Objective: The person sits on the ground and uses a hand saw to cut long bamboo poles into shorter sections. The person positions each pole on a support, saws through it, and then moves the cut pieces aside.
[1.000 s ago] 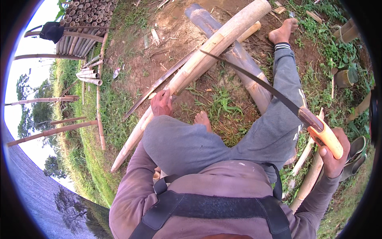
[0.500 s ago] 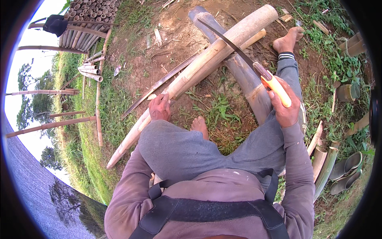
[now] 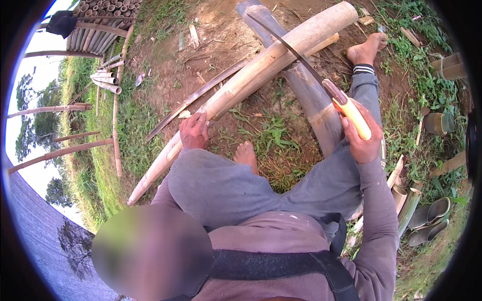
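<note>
A long, pale bamboo pole [image 3: 246, 89] slants from the lower left to the upper right, lying across a thicker grey bamboo log [image 3: 314, 100]. My left hand [image 3: 194, 131] is closed over the pole near my left knee. In my right hand [image 3: 365, 134] is a curved pruning saw [image 3: 349, 114], gripped by its yellow-orange handle. Its thin dark blade reaches up and left over the pole, close to where the pole crosses the log. Whether the teeth touch the bamboo I cannot tell.
A split bamboo strip [image 3: 201, 95] lies left of the pole. My bare right foot [image 3: 367, 49] is beside the pole's far end. Boots [image 3: 427, 220] and cut bamboo pieces [image 3: 409, 208] lie at right. Stacked bamboo [image 3: 100, 35] stands at the far left behind a bamboo rail [image 3: 118, 110].
The whole view has shifted slightly, and the pole's near end sits a little farther left. Both hands keep their holds. A blurred round patch now covers part of my left arm.
</note>
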`<state>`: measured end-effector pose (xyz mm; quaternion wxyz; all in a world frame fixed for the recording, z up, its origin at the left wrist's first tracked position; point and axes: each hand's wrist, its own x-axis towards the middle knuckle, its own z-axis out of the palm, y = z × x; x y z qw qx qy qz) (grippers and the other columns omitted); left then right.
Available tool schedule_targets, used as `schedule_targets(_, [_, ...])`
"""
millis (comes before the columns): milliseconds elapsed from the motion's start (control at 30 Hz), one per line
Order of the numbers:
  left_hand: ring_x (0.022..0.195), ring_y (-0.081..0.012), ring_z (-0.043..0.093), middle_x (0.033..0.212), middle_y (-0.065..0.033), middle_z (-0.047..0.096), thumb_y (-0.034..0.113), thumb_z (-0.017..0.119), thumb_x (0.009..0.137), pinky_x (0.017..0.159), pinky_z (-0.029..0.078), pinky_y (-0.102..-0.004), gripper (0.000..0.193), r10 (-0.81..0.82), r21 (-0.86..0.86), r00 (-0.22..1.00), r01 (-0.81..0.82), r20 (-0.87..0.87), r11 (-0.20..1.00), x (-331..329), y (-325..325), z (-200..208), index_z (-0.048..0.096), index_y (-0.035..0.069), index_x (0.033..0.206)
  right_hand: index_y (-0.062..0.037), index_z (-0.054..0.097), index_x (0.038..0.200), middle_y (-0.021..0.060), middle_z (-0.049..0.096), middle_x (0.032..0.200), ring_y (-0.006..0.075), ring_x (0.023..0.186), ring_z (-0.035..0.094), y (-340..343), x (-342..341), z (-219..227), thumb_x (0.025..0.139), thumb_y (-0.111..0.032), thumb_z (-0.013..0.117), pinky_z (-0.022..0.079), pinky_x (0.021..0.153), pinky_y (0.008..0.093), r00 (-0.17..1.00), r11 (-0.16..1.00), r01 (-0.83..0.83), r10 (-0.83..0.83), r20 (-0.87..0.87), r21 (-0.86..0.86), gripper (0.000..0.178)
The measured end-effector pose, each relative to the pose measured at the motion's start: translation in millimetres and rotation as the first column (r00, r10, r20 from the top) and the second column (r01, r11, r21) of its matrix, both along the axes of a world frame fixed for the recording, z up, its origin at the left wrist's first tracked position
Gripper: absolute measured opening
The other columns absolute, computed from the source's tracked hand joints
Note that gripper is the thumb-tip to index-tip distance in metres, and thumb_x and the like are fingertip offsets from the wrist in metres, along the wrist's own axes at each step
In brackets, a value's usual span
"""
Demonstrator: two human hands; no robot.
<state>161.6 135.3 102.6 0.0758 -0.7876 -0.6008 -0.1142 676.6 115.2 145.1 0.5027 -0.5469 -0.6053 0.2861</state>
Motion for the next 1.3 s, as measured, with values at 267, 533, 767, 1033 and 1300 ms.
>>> schedule_targets(267, [0.112,-0.0329,0.069,0.127,-0.0094,0.072,0.011,0.082,0.083,0.1,0.052,-0.0458,0.05,-0.039,0.038,0.999,0.039,-0.005,0.998,-7,2,-9,0.076,0.013,0.133,0.0026,0.07,0.135,0.0147,0.078,0.123,0.0191,0.11,0.076,38,-23,-8,0.095,-0.004,0.078,0.058,0.097,0.0318,0.994,0.997,0.011,-0.019,-0.105,-0.075,0.042])
schedule_targets(533, [0.112,-0.0323,0.068,0.126,-0.0093,0.071,0.01,0.081,0.084,0.1,0.052,-0.0456,0.049,-0.086,0.036,0.996,0.085,0.034,0.996,-4,8,-9,0.075,0.012,0.133,-0.0002,0.069,0.138,0.0132,0.079,0.121,0.0185,0.106,0.077,-23,-4,-12,0.095,-0.007,0.08,0.06,0.093,0.0336,0.992,0.999,0.049,-0.051,-0.113,-0.019,0.045])
schedule_targets(767, [0.117,-0.0328,0.067,0.127,-0.0091,0.069,0.013,0.078,0.088,0.104,0.051,-0.047,0.051,-0.017,-0.008,1.0,0.017,-0.007,1.0,-8,-24,1,0.069,0.014,0.139,0.0005,0.068,0.138,0.0106,0.079,0.12,0.0117,0.099,0.073,56,-48,-11,0.098,-0.009,0.079,0.06,0.086,0.0301,0.98,1.0,-0.011,0.014,-0.196,0.018,0.043])
schedule_targets(1033, [0.143,-0.0339,0.051,0.149,-0.0125,0.055,0.038,0.082,0.092,0.119,0.042,-0.0515,0.069,0.138,-0.273,0.99,-0.127,0.021,0.954,3,-75,-37,0.055,0.019,0.153,0.0,0.066,0.141,0.0147,0.077,0.126,0.0178,0.11,0.074,47,-50,-15,0.101,-0.016,0.077,0.059,0.092,0.0335,0.99,0.999,-0.005,-0.001,-0.139,-0.036,0.044])
schedule_targets(1300, [0.14,-0.0374,0.054,0.15,-0.0141,0.055,0.033,0.097,0.069,0.118,0.044,-0.0519,0.113,0.286,-0.362,0.953,-0.302,-0.099,0.882,-12,23,-12,0.037,0.023,0.164,0.0039,0.065,0.141,0.0169,0.077,0.127,0.0211,0.114,0.074,49,-49,-18,0.101,-0.012,0.076,0.059,0.097,0.0346,0.997,0.998,-0.015,0.01,-0.078,-0.059,0.045])
